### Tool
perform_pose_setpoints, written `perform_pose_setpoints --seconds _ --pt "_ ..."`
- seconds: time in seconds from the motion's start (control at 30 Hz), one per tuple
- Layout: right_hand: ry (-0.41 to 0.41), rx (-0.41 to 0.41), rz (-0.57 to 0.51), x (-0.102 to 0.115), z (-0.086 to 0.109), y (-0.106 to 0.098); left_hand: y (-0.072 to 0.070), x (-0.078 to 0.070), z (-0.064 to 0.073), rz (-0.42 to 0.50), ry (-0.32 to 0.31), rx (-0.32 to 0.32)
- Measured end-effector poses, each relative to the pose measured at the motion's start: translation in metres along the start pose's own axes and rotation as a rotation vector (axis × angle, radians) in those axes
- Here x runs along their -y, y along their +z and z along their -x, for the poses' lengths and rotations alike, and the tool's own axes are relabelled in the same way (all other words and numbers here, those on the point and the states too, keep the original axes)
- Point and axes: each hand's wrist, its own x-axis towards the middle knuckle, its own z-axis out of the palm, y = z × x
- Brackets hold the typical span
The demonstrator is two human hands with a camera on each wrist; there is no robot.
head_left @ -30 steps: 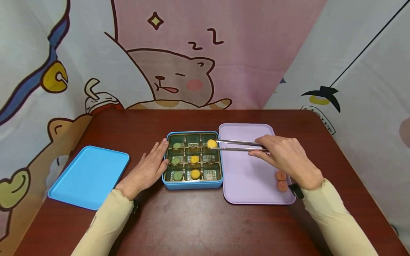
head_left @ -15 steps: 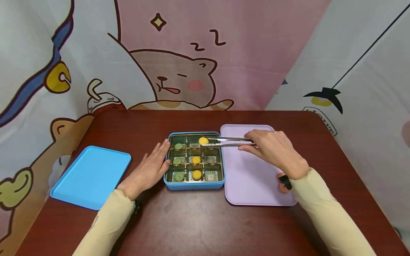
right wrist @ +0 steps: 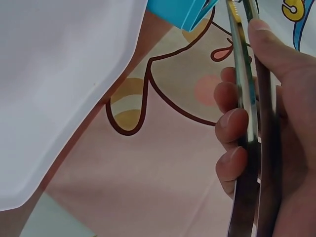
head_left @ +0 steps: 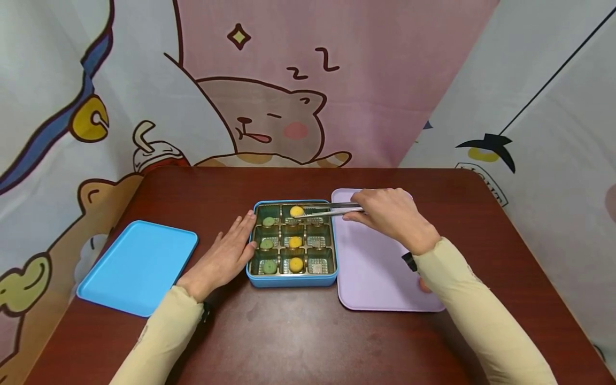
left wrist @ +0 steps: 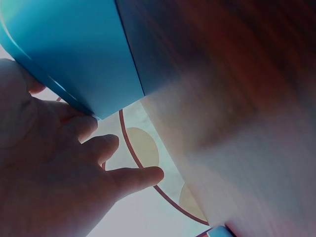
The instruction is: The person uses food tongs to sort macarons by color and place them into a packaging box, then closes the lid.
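Observation:
My right hand [head_left: 392,216] grips metal tongs [right wrist: 264,123], its fingers and thumb around both arms. The tongs reach left over the blue box [head_left: 293,281], their tips at a small round yellow sweet [head_left: 297,212] in the back middle compartment. Whether the sweet touches the compartment floor I cannot tell. Two more yellow sweets sit in the middle column below it, and green sweets [head_left: 269,266] fill the left column. In the head view the right column holds no sweets. My left hand [head_left: 221,259] rests against the box's left side with fingers extended.
A lilac tray [head_left: 375,289] lies directly right of the box. On it a reddish-brown sweet [head_left: 424,285] is mostly hidden by my right forearm. A blue lid [head_left: 139,267] lies at the left of the brown table [head_left: 298,342]. A cartoon-printed curtain [head_left: 385,80] hangs behind.
My right hand and the tongs have moved left, carrying the yellow sweet from the back right compartment to the back middle one. My left hand has stayed against the box.

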Motion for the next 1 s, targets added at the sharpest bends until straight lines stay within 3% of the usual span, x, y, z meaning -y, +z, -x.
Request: perform_pose_setpoints --seconds 0.4,1.0 --pt "-0.017 0.046 0.037 0.011 -0.020 -0.003 0.000 0.002 -0.001 -0.007 0.017 -0.016" --pt "-0.007 0.143 0.097 0.029 -0.045 -0.024 0.000 0.001 0.000 -0.004 0.008 -0.010"
